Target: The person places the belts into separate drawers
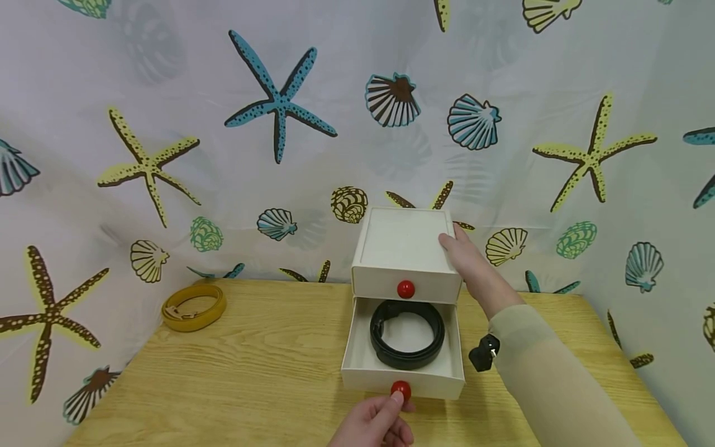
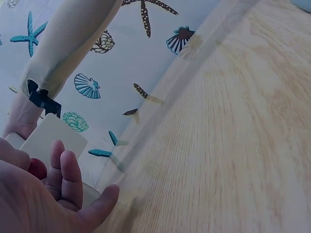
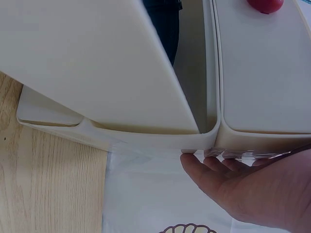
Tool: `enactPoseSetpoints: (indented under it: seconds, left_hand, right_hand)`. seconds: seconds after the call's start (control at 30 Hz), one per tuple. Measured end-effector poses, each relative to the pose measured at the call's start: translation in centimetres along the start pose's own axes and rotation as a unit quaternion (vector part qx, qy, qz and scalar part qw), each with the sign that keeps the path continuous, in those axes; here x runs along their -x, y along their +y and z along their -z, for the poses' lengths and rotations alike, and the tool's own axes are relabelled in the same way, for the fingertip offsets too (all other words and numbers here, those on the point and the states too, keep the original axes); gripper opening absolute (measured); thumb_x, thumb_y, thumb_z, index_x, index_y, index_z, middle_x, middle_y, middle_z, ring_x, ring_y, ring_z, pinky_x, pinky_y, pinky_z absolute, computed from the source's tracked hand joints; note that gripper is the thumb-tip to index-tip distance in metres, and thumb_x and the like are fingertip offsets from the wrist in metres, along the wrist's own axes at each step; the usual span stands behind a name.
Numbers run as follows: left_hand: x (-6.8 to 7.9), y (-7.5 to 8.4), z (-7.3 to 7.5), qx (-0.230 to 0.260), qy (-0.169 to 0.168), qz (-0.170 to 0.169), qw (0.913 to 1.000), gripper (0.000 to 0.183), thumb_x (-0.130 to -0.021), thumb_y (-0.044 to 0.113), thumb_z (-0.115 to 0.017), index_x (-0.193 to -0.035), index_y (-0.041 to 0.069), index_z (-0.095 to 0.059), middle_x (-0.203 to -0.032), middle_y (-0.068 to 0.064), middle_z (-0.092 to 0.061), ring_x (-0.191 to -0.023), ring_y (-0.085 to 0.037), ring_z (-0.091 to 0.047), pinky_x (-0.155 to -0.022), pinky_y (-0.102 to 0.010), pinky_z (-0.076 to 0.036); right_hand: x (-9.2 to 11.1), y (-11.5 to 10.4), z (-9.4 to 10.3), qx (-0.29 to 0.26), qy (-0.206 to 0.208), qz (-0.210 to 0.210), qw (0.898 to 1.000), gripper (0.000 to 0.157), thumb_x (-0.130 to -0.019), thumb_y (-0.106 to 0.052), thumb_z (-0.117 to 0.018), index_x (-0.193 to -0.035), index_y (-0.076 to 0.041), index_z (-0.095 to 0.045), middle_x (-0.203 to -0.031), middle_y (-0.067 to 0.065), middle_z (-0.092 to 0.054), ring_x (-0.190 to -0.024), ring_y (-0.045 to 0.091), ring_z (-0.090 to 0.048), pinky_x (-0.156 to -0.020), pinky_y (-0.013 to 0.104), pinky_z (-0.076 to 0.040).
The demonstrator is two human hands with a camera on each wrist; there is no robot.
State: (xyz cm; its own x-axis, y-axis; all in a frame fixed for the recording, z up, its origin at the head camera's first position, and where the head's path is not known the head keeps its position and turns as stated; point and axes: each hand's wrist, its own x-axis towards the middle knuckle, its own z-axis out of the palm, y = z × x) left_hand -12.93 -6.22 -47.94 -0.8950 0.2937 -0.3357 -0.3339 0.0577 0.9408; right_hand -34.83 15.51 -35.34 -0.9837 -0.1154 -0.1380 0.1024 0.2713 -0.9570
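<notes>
A small white drawer box [image 1: 409, 239] stands against the back curtain, with its lower drawer [image 1: 357, 341] pulled out toward me. A coiled black belt [image 1: 407, 361] lies in that drawer. My left hand [image 1: 375, 423] pinches the drawer's red knob [image 1: 400, 389] between thumb and finger; in the left wrist view its other fingers stick out. My right hand [image 1: 468, 257] rests against the box's right side, thumb on the top edge. The right wrist view shows its fingertips [image 3: 190, 162] touching the side wall. Above the belt, the upper drawer with its own red knob [image 1: 406, 288] is closed.
A coiled yellow belt [image 1: 195, 320] lies at the back left of the wooden table [image 1: 251, 366]. Curtains [image 1: 313, 180] printed with shells and starfish hang behind and at both sides. A black mount [image 1: 485, 352] sits on my right sleeve.
</notes>
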Motion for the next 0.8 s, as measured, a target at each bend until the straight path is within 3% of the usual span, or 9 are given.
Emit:
enactPoseSetpoints:
  seconds: [0.37,0.8]
  left_hand:
    - [0.0,-0.32,-0.39,0.04,0.011,-0.026,0.9988,0.044,-0.117,0.038,-0.055,-0.122,-0.002,-0.073,-0.079,-0.002,-0.071,-0.068,-0.014,-0.064,-0.064,-0.025,-0.053]
    - [-0.36,-0.19,-0.45,0.054,0.014,-0.055,0.9969,0.044,-0.117,0.036,-0.056,-0.12,-0.005,-0.072,-0.078,-0.001,-0.07,-0.07,-0.015,-0.064,-0.068,-0.027,-0.056]
  right_hand:
    - [-0.09,0.08,-0.03,-0.001,0.002,-0.002,1.0,0.072,-0.12,-0.035,-0.032,-0.178,-0.018,0.007,-0.185,0.012,0.005,-0.169,0.036,0.0,-0.133,0.06,-0.005]
    - [-0.16,0.29,-0.01,0.002,0.004,-0.004,1.0,0.072,-0.12,-0.036,-0.032,-0.178,-0.019,0.008,-0.185,0.013,0.004,-0.169,0.037,0.0,-0.133,0.061,-0.005]
